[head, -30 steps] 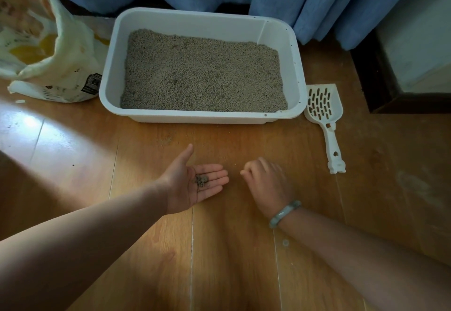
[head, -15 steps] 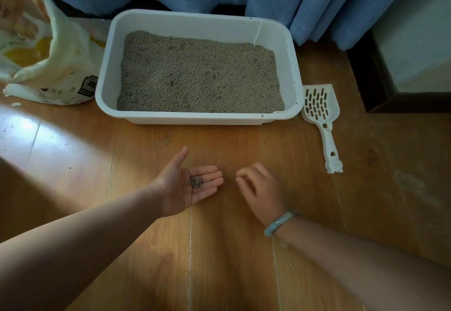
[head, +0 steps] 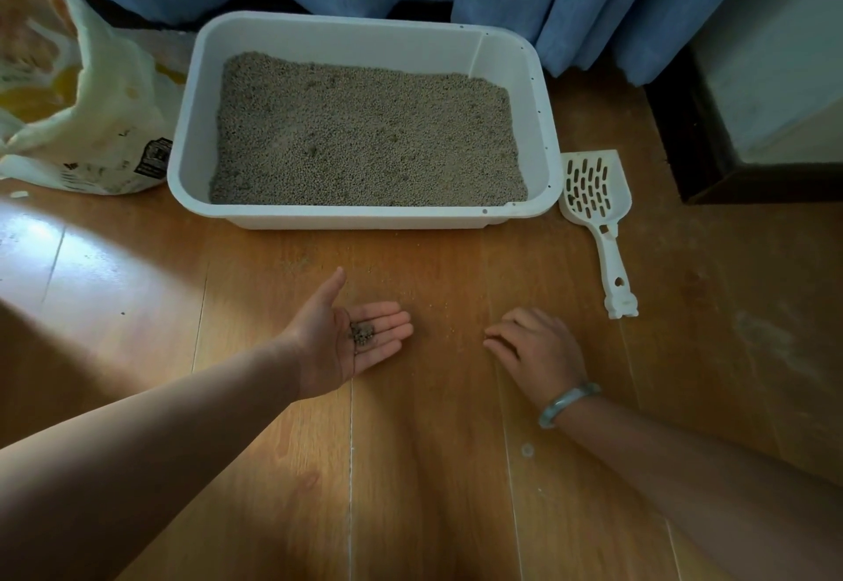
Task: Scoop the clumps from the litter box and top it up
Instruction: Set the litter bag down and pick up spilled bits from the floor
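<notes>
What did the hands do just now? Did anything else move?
The right hand slid away from the left hand, toward the scoop, and its bunched fingers loosened over the floor. It took hold of nothing. The left hand stayed palm up with the little clump of litter on it. The litter box, scoop and bag stayed put.
</notes>
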The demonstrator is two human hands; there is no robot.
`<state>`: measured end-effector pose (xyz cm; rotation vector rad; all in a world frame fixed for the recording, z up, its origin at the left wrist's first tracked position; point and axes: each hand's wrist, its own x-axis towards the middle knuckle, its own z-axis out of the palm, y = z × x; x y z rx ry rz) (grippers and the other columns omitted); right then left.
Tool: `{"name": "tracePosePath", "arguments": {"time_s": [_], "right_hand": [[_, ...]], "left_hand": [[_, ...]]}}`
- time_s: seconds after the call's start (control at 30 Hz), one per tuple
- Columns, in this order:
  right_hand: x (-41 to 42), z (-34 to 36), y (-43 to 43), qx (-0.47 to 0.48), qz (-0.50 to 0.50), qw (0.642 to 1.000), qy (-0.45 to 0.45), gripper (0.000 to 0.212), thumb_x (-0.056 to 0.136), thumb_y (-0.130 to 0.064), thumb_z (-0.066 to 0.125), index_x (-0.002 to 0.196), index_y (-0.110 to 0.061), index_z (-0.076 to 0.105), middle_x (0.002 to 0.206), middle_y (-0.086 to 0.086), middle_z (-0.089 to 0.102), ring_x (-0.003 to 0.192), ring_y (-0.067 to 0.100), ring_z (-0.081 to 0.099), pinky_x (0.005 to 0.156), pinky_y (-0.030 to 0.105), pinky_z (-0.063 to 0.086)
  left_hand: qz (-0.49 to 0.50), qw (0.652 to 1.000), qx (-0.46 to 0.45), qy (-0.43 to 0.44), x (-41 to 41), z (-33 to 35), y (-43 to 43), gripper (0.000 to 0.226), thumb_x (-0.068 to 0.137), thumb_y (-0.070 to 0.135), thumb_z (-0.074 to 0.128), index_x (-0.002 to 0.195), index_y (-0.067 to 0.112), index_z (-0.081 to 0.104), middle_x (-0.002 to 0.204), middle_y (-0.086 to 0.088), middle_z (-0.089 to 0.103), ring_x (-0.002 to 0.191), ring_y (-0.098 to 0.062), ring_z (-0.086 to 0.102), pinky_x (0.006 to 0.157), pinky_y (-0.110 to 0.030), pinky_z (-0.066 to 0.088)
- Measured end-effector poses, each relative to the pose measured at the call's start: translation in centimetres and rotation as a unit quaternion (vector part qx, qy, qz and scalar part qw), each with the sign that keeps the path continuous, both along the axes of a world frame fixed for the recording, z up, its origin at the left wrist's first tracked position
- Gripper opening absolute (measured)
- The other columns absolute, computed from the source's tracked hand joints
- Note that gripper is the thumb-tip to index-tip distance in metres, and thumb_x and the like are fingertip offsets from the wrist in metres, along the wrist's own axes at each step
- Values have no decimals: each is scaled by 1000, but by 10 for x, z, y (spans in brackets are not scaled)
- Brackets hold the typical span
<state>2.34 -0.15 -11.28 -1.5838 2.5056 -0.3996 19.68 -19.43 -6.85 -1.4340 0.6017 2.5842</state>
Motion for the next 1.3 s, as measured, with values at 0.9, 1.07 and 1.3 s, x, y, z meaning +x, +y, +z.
{"name": "tracePosePath", "arguments": {"time_s": [0.9, 1.07, 1.3], "right_hand": [[70, 36, -65, -84, 74, 990, -87, 17, 83, -20, 40, 75, -14, 53, 77, 0, 50, 65, 11, 43, 64, 25, 35], [69, 27, -66, -129, 57, 983, -116, 15, 85, -17, 47, 82, -13, 61, 81, 0, 54, 68, 9, 48, 65, 21, 34], [11, 10, -45, -25, -102, 985, -139, 8, 90, -19, 56, 92, -18, 63, 91, -9, 50, 75, 8, 52, 66, 23, 46]], "left_hand": [[-41, 999, 6, 17, -5, -5, 10, 80, 90, 67, 28, 118, 0, 61, 94, -13, 70, 82, -20, 69, 67, -28, 58], [-34, 999, 7, 27, -6, -4, 10, 80, 90, 67, 28, 117, -1, 62, 88, -13, 69, 80, -19, 68, 69, -28, 59], [-5, 1000, 4, 3, -5, -2, 4, 78, 91, 66, 28, 117, -1, 58, 112, -18, 68, 102, -25, 67, 82, -33, 57]]}}
